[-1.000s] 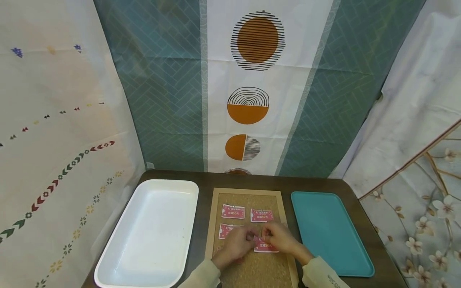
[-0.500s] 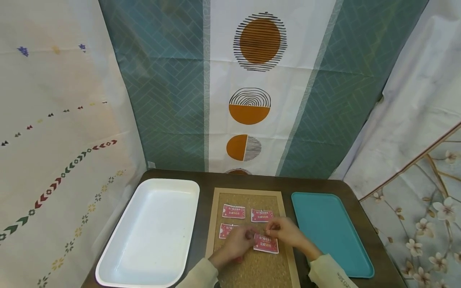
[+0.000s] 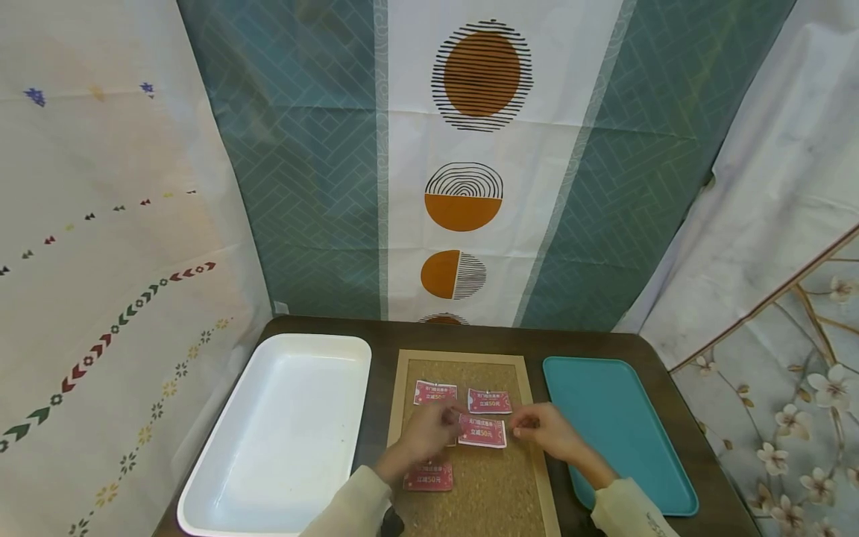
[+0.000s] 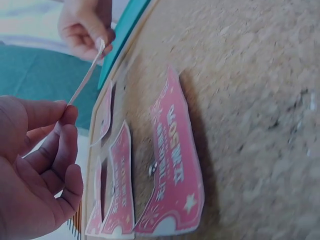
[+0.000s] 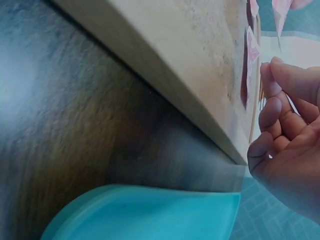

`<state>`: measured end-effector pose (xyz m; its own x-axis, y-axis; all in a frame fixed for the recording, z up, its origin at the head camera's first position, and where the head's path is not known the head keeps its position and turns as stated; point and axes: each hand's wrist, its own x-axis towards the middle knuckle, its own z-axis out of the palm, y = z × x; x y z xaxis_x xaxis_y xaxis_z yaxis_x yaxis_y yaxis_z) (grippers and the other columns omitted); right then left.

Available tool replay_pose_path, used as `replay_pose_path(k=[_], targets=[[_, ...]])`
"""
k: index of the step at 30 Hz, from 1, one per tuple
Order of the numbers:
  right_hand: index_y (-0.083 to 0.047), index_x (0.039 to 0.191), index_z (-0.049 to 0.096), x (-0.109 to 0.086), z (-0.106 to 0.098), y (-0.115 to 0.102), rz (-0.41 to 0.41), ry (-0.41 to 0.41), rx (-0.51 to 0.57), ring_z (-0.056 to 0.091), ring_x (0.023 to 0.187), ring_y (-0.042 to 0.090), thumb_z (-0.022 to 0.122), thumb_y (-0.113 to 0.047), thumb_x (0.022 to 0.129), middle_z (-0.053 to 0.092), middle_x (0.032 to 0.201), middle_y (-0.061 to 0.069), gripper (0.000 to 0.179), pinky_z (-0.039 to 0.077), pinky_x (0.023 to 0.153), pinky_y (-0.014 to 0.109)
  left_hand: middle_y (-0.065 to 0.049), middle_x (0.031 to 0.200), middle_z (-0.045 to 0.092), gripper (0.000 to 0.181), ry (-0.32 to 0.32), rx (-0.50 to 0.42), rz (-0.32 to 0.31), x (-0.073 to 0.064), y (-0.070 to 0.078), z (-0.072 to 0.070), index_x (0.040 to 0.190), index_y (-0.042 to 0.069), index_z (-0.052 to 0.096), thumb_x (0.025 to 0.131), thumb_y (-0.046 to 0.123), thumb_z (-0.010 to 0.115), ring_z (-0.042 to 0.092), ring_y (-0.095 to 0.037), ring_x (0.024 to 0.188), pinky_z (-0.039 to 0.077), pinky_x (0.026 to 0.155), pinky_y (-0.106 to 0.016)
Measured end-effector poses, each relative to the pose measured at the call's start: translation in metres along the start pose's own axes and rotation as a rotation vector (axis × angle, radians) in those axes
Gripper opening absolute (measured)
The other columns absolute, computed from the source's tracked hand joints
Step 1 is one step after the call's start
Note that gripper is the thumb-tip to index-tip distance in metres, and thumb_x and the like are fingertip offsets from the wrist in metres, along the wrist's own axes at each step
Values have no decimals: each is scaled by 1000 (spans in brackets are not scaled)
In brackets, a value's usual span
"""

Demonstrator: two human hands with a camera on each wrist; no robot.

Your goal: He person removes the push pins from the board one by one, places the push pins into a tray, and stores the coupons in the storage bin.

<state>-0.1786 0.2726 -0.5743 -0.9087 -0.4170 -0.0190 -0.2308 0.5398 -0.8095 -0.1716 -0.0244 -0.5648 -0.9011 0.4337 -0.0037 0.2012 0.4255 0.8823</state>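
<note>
In the head view my left hand [image 3: 427, 432] pinches the left end of a pink paper coupon [image 3: 482, 432] over a wood-framed cork board [image 3: 496, 507]. From the left wrist, the held coupon [image 4: 85, 80] shows edge-on between thumb and index finger. My right hand [image 3: 546, 430] is beside its right end, thumb and index fingertips together; I cannot tell whether they hold something small. In the right wrist view a slim gap separates these fingertips [image 5: 275, 62] from the coupon's tip. Other coupons lie on the board, one at upper left [image 3: 429, 390] and one at upper right [image 3: 488, 402].
A lower-left coupon [image 3: 428, 479] lies below my left wrist; another is mostly behind the left hand. A metal pin [image 4: 152, 167] fixes the nearest coupon. A white tray [image 3: 268, 440] stands left of the board, a teal tray [image 3: 624, 425] right, on a dark table [image 3: 385, 339].
The coupon at the board's lower right has come off its spot and moved up and left in my left hand. My right hand has drawn away to the right.
</note>
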Motion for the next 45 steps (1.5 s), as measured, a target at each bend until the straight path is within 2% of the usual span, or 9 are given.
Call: replay_pose_path(k=[7, 14, 20, 24, 29, 36, 42, 45], targets=[[-2, 101, 78, -8, -6, 5, 7, 19, -1, 61, 81, 5, 75, -3, 95, 75, 96, 8, 7, 52, 70, 27, 2, 90, 69, 24, 7, -6, 30, 2, -2, -14, 124, 7, 72, 101, 10, 71, 60, -7, 70, 51, 60, -24], [-2, 105, 77, -15, -13, 10, 32, 46, 13, 63, 81, 9, 73, -4, 97, 74, 97, 9, 9, 53, 68, 27, 0, 96, 70, 25, 75, 79, 43, 3, -1, -27, 123, 8, 72, 99, 11, 72, 61, -7, 77, 53, 66, -24], [-2, 103, 73, -19, -20, 15, -3, 100, -6, 65, 84, 10, 73, -4, 98, 73, 97, 10, 6, 53, 72, 28, 0, 94, 68, 26, 118, 64, 46, 2, -3, -39, 126, 11, 71, 101, 10, 68, 60, -9, 79, 52, 67, -24], [-5, 103, 72, -22, -25, 20, 25, 139, -57, 64, 86, 9, 72, -6, 99, 73, 96, 5, 5, 52, 74, 29, 0, 95, 68, 27, 146, 63, 41, 1, -5, -46, 127, 12, 70, 101, 10, 68, 62, -10, 81, 53, 68, -24], [-5, 103, 71, -26, -30, 26, 59, 181, -87, 62, 84, 6, 74, -4, 96, 71, 92, -1, 7, 51, 74, 29, -2, 98, 70, 28, 147, 62, 31, 0, -6, -55, 128, 8, 70, 101, 11, 68, 64, -12, 84, 55, 70, -25], [-5, 99, 74, -33, -34, 31, 92, 263, -101, 64, 82, 5, 78, -3, 92, 73, 87, -4, 8, 52, 73, 29, -2, 95, 71, 26, 190, 139, 29, 1, -4, -72, 125, 8, 71, 98, 9, 71, 66, -13, 84, 56, 69, -26], [-6, 98, 76, -39, -40, 37, 125, 275, -107, 65, 83, 5, 78, -5, 93, 74, 88, -5, 5, 52, 72, 28, -1, 93, 70, 26, 192, 145, 36, 2, -5, -82, 125, 7, 72, 98, 7, 71, 64, -12, 81, 55, 66, -24], [-6, 97, 76, -40, -43, 40, 114, 272, -121, 64, 83, 5, 78, -6, 93, 74, 88, -4, 4, 52, 72, 28, -2, 92, 70, 26, 203, 141, 34, 2, -6, -86, 124, 5, 73, 98, 7, 71, 63, -13, 80, 54, 64, -24]])
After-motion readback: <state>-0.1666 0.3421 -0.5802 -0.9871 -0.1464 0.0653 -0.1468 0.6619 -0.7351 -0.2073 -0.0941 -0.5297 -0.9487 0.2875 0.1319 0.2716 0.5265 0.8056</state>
